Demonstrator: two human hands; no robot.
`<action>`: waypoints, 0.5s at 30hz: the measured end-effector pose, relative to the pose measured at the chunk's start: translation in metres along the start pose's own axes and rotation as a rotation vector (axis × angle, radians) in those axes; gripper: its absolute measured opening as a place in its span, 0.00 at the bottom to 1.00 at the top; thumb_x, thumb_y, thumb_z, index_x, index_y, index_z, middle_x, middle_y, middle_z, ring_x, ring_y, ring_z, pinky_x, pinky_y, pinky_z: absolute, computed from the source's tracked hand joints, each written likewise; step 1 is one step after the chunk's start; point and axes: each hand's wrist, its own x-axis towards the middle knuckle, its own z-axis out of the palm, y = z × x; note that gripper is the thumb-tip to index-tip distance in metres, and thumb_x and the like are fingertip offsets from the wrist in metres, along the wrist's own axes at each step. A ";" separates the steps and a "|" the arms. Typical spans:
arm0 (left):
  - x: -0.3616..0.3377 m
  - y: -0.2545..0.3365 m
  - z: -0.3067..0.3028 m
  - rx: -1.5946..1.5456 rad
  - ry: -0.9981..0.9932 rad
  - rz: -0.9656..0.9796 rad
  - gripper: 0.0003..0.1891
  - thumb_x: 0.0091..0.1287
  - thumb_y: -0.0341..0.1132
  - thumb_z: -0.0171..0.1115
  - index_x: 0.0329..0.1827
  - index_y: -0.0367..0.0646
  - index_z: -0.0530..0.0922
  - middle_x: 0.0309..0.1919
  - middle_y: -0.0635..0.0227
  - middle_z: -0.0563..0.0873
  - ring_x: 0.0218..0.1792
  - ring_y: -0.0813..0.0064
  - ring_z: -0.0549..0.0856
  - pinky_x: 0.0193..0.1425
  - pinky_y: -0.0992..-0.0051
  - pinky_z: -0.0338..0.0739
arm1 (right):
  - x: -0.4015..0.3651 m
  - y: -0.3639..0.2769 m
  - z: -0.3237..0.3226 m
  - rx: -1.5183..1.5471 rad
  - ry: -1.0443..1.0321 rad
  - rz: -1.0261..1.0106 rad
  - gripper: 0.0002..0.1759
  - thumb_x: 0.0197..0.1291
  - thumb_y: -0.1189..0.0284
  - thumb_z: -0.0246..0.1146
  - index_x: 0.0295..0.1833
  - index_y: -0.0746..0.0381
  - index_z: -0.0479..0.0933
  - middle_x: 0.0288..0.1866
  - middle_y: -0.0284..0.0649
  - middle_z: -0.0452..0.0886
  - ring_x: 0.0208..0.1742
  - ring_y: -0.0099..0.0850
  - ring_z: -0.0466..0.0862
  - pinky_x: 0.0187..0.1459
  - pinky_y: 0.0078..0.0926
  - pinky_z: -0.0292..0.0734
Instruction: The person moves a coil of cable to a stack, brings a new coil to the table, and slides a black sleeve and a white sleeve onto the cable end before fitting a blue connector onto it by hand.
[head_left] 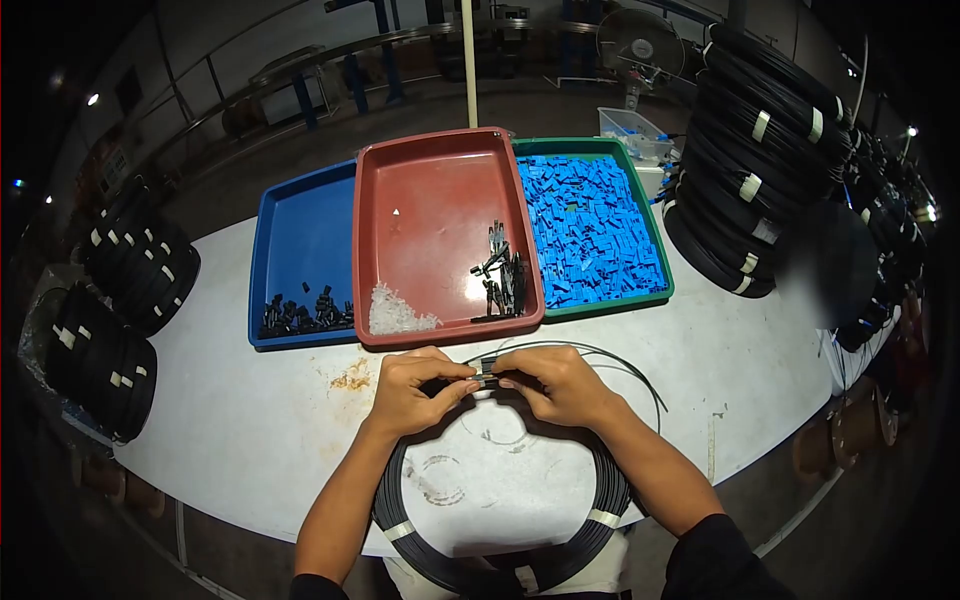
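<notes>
A coil of black cable (390,490), bound with pale tape, lies at the table's front edge below my hands. At the coil's far side, my left hand (418,388) has thumb and fingers pinched on a small connector piece (484,378), grey and dark. Close beside it, my right hand (556,385) pinches the black cable from the other side. The fingertips of both hands almost meet, so the exact join between piece and cable is hidden. A loose loop of thin cable (640,372) curves out beyond my right hand.
Ahead stand a blue tray (305,225) with black caps, a red tray (440,215) with clear small pieces and black connector parts, and a green tray (600,308) of blue clips. Tall cable coils (770,150) stack at right; more coils (100,360) stand left.
</notes>
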 end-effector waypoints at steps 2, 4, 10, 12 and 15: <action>-0.001 -0.002 0.001 0.007 0.005 0.006 0.07 0.56 0.25 0.80 0.37 0.37 0.92 0.28 0.62 0.91 0.27 0.74 0.87 0.31 0.77 0.79 | -0.001 0.001 0.000 -0.002 -0.005 -0.001 0.13 0.56 0.80 0.69 0.49 0.64 0.82 0.36 0.48 0.88 0.37 0.48 0.88 0.41 0.41 0.83; -0.001 -0.001 0.000 0.000 0.005 0.003 0.07 0.55 0.25 0.80 0.37 0.37 0.92 0.27 0.62 0.91 0.27 0.74 0.87 0.30 0.77 0.79 | -0.001 0.003 0.001 -0.030 0.016 -0.065 0.15 0.55 0.80 0.70 0.50 0.64 0.82 0.37 0.48 0.88 0.38 0.48 0.89 0.42 0.40 0.84; -0.003 -0.004 0.000 0.004 0.004 -0.008 0.08 0.54 0.26 0.81 0.37 0.37 0.92 0.28 0.62 0.91 0.27 0.74 0.87 0.30 0.76 0.79 | 0.001 -0.002 0.002 -0.022 0.006 -0.041 0.14 0.55 0.82 0.72 0.48 0.66 0.83 0.38 0.47 0.88 0.37 0.45 0.89 0.41 0.37 0.84; -0.002 -0.004 -0.001 0.007 -0.014 -0.024 0.08 0.54 0.26 0.81 0.37 0.37 0.92 0.28 0.62 0.91 0.27 0.73 0.87 0.31 0.76 0.79 | 0.000 0.000 0.003 -0.036 0.011 -0.028 0.13 0.55 0.81 0.72 0.48 0.65 0.83 0.38 0.47 0.89 0.38 0.46 0.89 0.42 0.37 0.84; 0.003 0.005 -0.001 0.107 0.014 0.043 0.13 0.52 0.27 0.82 0.40 0.38 0.91 0.31 0.61 0.91 0.32 0.69 0.88 0.37 0.73 0.82 | 0.000 0.005 0.005 -0.079 0.061 -0.041 0.12 0.58 0.78 0.72 0.48 0.64 0.83 0.38 0.47 0.89 0.38 0.46 0.89 0.41 0.39 0.83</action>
